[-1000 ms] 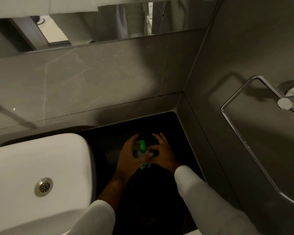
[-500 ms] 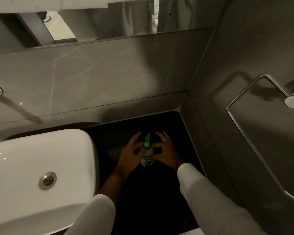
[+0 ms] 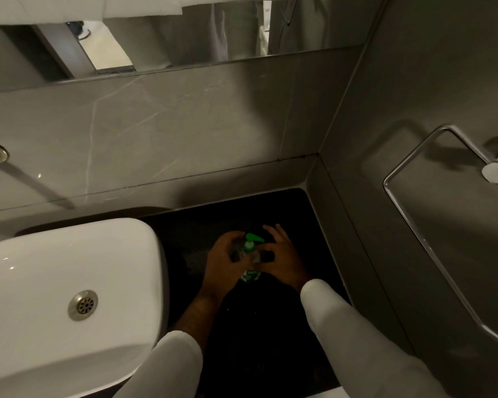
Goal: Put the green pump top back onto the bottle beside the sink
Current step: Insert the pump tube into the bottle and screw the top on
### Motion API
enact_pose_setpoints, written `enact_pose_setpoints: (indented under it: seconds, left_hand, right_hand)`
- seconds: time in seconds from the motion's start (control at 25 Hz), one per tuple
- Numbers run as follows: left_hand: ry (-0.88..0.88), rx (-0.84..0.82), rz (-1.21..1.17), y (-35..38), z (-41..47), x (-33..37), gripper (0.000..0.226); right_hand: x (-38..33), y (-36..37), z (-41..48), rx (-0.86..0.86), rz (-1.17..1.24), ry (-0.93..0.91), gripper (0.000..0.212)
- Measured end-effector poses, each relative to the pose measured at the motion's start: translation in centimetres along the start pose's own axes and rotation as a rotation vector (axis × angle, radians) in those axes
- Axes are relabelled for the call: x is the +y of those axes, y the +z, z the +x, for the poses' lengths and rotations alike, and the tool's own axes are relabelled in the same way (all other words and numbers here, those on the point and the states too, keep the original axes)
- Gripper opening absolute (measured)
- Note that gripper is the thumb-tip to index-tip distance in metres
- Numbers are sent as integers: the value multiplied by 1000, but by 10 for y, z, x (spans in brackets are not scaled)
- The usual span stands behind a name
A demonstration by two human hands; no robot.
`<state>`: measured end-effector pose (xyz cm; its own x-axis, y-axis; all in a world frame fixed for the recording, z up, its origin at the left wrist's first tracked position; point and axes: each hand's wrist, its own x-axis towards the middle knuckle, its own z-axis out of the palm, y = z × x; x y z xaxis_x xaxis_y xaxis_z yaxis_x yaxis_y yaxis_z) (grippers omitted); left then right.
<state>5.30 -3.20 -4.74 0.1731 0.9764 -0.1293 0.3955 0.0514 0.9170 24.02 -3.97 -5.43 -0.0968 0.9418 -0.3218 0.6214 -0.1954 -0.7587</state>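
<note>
Bottle [image 3: 250, 267] stands upright on the dark bench [image 3: 242, 326], just right of the white sink [image 3: 69, 282], roughly at 6 o'clock in frame, a bit right of centre. It's a clear bottle with a green-printed label low on the front; fill level can't be read in this light. Sink basin is dry-looking, with only the metal drain [image 3: 83, 305] showing at its floor. Green pump top [image 3: 250, 242] sits on the bottle neck, collar down on the opening, nozzle pointing toward 2 o'clock; can't tell if it's fully seated. Left hand [image 3: 224, 261] is at 9 o'clock of the bottle, grip clenched around the bottle body just under the pump, fingers curled round the far side. Right hand [image 3: 281, 261] is at 3 o'clock, thumb and forefinger pinched in at the neck/collar area, remaining fingers splayed up and away toward 12 o'clock. The pinch point is shadowed, so whether it's on the collar or the bottle shoulder is unclear. Both white sleeves [image 3: 357, 334] enter from 6 o'clock. Chrome towel ring [image 3: 408, 219] is on the side wall at 3 o'clock, well apart from the bottle. Mirror [image 3: 184, 33] runs along the top at 12 o'clock.
</note>
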Motion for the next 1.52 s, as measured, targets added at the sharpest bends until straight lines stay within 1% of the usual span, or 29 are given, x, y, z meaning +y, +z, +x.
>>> enact_pose_setpoints:
  seconds: [0.04,0.08,0.16,0.2,0.28,0.32,0.36,0.4,0.44,0.52,0.56,0.6,0.68,0.72,0.96,1.16,1.24,1.32,1.4,1.48,1.52]
  left_hand:
    - [22,44,89,2,-1,3,28]
    - [48,54,165,3,1,5,24]
    - [79,-6,229,-1,8,5,18]
    - [57,-82,209,-4,11,5,20]
    - [-20,-245,55,-10,11,7,42]
    - [-38,-261,-2,-12,10,6,49]
    - [-44,-234,-24,-11,8,6,48]
    - [-29,-170,35,-8,7,6,40]
    - [12,-106,120,-5,6,7,30]
    - [102,-20,225,-2,7,8,22]
    - [143,-6,258,-2,8,9,21]
    - [193,-11,295,-3,10,9,25]
    - [275,-72,363,-3,13,4,35]
    - [295,-101,382,-5,14,3,37]
    - [435,-211,467,-16,26,-3,34]
    - [508,-262,498,-18,28,-1,46]
    - [526,-290,498,-24,29,-3,44]
    - [571,-318,528,-29,33,-3,35]
    - [567,-379,567,-34,37,3,30]
    - [465,-477,545,-46,41,16,43]
    - [403,-493,509,-53,42,25,50]
  right_hand:
    - [-1,1,0,4,-9,-1,39]
    - [-3,2,-1,6,-10,7,39]
    - [-4,1,-3,2,7,36,41]
    - [-3,-1,-4,-4,23,49,41]
    - [1,-4,-4,-9,44,60,42]
    - [2,-4,-5,-7,53,64,44]
    - [3,-4,-6,-2,64,74,48]
    - [2,-3,-6,4,67,78,50]
    - [1,-2,-6,13,57,68,47]
    - [-1,-1,-6,22,37,42,39]
    - [-2,-1,-6,19,30,38,39]
    - [-3,-2,-6,13,18,36,41]
    - [-3,-5,-5,-3,-21,9,43]
    - [-4,-6,-5,-15,-43,-12,43]
    - [-11,-16,-4,-98,-161,-61,46]
    - [-14,-19,-3,-170,-251,-82,48]
    - [-16,-20,-3,-193,-276,-90,49]
    - [-18,-20,-3,-193,-277,-83,50]
    - [-20,-17,-5,-164,-266,-75,50]
    - [-21,-15,-7,-144,-260,-67,51]
    - [-22,-14,-8,-137,-259,-65,51]
